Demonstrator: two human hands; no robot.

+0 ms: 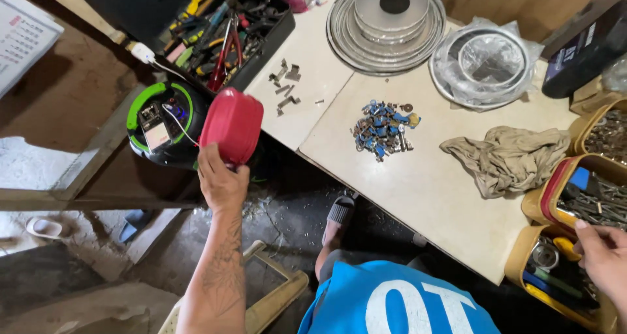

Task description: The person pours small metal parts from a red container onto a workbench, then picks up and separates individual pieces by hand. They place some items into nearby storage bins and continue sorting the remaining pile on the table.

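Observation:
My left hand (pixel 221 180) grips a red rounded cover (pixel 232 125) and holds it off the table's left edge. Thin wires run from the cover to a black and green round device (pixel 160 122) with an open circuit board on top. My right hand (pixel 604 255) reaches over a yellow tub of tools (pixel 555 275) at the lower right, fingers curled; whether it holds anything is hidden.
On the white table (pixel 431 190) lie a pile of small blue and metal parts (pixel 384 129), loose brackets (pixel 285 86), a crumpled rag (pixel 509 158), stacked metal discs (pixel 386 22) and a plastic-wrapped disc (pixel 486 63). A black toolbox (pixel 225 33) sits at the far left.

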